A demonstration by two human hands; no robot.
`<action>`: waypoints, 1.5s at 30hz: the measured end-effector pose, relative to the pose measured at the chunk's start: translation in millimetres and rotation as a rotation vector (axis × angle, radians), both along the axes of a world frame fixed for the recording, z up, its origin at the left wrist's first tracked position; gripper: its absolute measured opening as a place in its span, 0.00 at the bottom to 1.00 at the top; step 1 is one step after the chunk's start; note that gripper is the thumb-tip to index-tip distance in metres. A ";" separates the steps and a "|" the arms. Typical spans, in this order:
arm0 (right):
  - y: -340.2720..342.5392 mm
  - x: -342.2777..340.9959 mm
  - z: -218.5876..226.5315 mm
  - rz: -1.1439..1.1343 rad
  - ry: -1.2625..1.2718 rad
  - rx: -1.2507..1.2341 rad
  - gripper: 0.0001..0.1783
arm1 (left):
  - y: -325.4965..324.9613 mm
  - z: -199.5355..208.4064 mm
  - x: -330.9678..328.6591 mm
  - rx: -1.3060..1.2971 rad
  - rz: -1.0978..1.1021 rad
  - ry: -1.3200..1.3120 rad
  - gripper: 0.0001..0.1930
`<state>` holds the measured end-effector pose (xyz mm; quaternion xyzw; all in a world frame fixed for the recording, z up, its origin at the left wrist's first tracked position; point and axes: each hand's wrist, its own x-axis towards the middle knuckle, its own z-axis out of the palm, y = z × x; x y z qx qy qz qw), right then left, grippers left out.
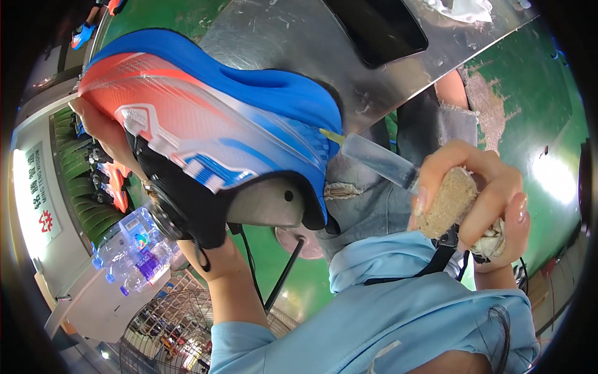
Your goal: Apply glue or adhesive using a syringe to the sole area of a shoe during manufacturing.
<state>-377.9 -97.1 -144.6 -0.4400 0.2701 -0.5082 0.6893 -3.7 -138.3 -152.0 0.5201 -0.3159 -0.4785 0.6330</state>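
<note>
A running shoe point(187, 112) with a blue sole and an orange, white and blue upper lies on its side in the air, fitted over a grey shoe last point(268, 202). Around its front part, my left hand point(109, 134) is closed; some fingers are hidden behind the shoe. My right hand point(476, 193) grips a clear syringe point(377, 159) with a yellow tip. That tip meets the heel near the line between upper and sole. A tan, crumbly block point(448, 202) and a crumpled white wad point(491, 240) are also in my right hand.
A metal table point(268, 31) carries a black phone point(380, 28) and a white crumpled cloth point(464, 9). Plastic bottles point(140, 249) stand at the left, above a wire fan guard point(168, 330). More shoes point(115, 184) sit on a green rack at the left.
</note>
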 end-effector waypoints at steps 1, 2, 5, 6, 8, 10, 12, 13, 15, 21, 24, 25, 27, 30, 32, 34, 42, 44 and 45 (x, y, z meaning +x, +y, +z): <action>-1.3 -2.3 -4.0 -0.013 0.015 0.002 0.39 | -8.6 -8.6 6.1 0.019 -0.015 0.029 0.23; -2.5 -4.2 -5.2 0.018 0.034 -0.021 0.39 | -19.8 -9.9 18.1 0.035 -0.023 0.050 0.22; -7.5 -12.7 -9.9 0.078 0.133 -0.039 0.39 | 38.5 -14.2 -42.7 0.089 -0.056 0.113 0.21; -7.0 -9.4 -6.9 0.114 0.140 -0.046 0.38 | 37.3 -8.2 -30.6 0.098 -0.038 0.109 0.20; -9.9 -5.0 -3.5 0.120 0.191 -0.070 0.38 | -7.3 -10.8 1.6 0.120 -0.036 0.137 0.19; -14.8 -5.0 -2.6 0.152 0.262 -0.096 0.38 | 0.6 -13.1 0.7 0.146 -0.046 0.172 0.18; -15.4 -2.6 -5.9 0.151 0.235 -0.087 0.38 | 7.5 -15.2 -3.0 0.079 0.128 -0.072 0.18; -14.9 -3.3 -10.5 0.137 0.218 -0.074 0.38 | 14.7 -20.9 -20.2 -0.004 0.289 -0.321 0.17; -13.7 0.8 -12.0 0.138 0.157 -0.058 0.37 | 53.2 -10.6 -13.5 0.104 0.321 -0.356 0.14; -9.8 9.2 -18.5 0.127 0.028 -0.019 0.35 | 150.0 11.2 -42.8 0.382 0.425 -0.352 0.14; -8.2 9.1 -19.9 0.140 -0.009 -0.010 0.34 | 187.1 7.5 -71.3 0.454 0.186 -0.057 0.14; -6.5 8.1 -21.6 0.156 0.029 -0.024 0.35 | 197.4 0.0 -83.2 0.430 0.192 0.001 0.15; -4.7 5.9 -19.2 0.172 0.081 -0.041 0.36 | 199.0 -5.4 -108.5 0.482 0.138 0.121 0.25; 0.5 3.0 -12.8 0.162 0.049 0.000 0.33 | 190.2 -13.1 -134.2 0.433 0.008 0.240 0.26; 3.0 2.4 -9.6 0.157 0.027 0.024 0.32 | 184.7 -17.7 -142.2 0.447 -0.098 0.328 0.27; 7.0 1.6 -5.7 0.150 0.006 0.053 0.30 | 183.6 -25.9 -145.7 0.417 -0.118 0.355 0.27; 25.4 -3.7 19.4 0.105 0.133 0.139 0.38 | 170.9 -48.8 -174.0 0.271 -0.201 0.625 0.34; 29.9 -12.8 25.0 0.094 0.122 0.129 0.37 | 166.2 -55.8 -186.9 0.237 -0.229 0.731 0.35; 32.3 -17.0 28.5 0.078 0.103 0.121 0.37 | 163.4 -60.4 -191.2 0.209 -0.261 0.829 0.36</action>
